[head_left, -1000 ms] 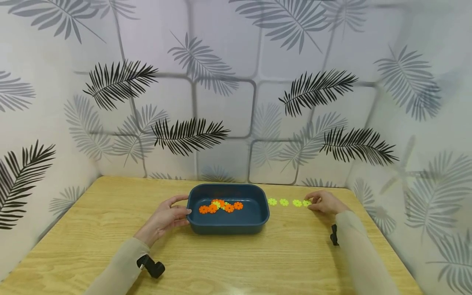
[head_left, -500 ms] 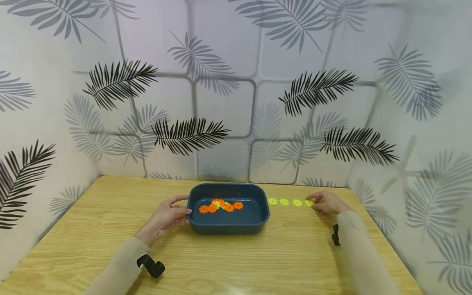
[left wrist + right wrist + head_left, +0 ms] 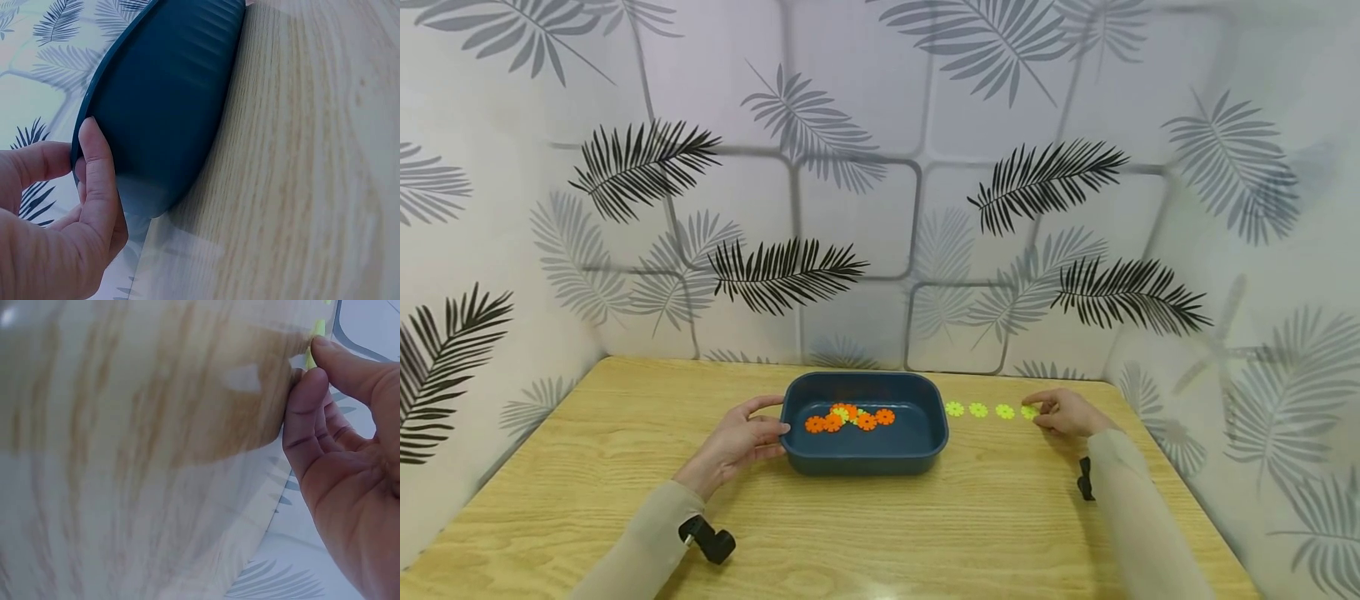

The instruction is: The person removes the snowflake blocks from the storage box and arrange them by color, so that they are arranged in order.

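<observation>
From the head view I see my left hand [image 3: 733,443] curled on the left end of the dark blue tray [image 3: 863,458], thumb on its rim. Orange flower pieces [image 3: 848,419] sit inside. A row of yellow-green flower pieces [image 3: 977,410] runs left to right from just right of the tray toward my right hand [image 3: 1063,412], which is nearer and has its fingertips closed on the rightmost yellow-green piece [image 3: 1028,412].

On the left wrist view, my fingers [image 3: 100,181] wrap the tray's outer wall.

On the right wrist view, thumb and forefinger pinch the piece [image 3: 318,329] at the table [image 3: 125,456] surface.
</observation>
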A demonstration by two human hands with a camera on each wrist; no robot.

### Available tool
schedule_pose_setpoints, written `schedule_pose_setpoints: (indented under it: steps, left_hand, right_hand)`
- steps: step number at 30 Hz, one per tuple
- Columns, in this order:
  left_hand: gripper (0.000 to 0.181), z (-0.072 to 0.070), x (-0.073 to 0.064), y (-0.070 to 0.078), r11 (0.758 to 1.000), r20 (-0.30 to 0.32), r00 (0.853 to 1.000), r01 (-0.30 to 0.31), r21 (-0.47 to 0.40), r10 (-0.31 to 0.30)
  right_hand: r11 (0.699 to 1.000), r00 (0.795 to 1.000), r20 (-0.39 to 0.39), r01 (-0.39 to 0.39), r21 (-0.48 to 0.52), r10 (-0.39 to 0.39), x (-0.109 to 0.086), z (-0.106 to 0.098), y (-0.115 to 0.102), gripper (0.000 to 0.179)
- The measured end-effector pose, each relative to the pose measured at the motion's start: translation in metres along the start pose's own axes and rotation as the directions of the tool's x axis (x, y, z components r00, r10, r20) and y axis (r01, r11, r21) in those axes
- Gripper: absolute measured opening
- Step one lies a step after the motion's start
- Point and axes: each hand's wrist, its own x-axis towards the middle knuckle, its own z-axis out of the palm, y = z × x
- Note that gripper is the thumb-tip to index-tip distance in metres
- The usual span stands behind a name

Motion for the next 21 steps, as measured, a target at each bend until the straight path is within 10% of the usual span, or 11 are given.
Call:
schedule_pose_setpoints:
  steps: [21]
  left_hand:
    - [0.062, -0.001, 0.0, -0.001, 1.0, -0.006, 1.0, 0.001, 0.001, -0.001]
  right_hand:
    - [1.0, 0.994, -0.106, 0.014, 0.014, -0.012, 0.006, 0.01, -0.019, 0.026]
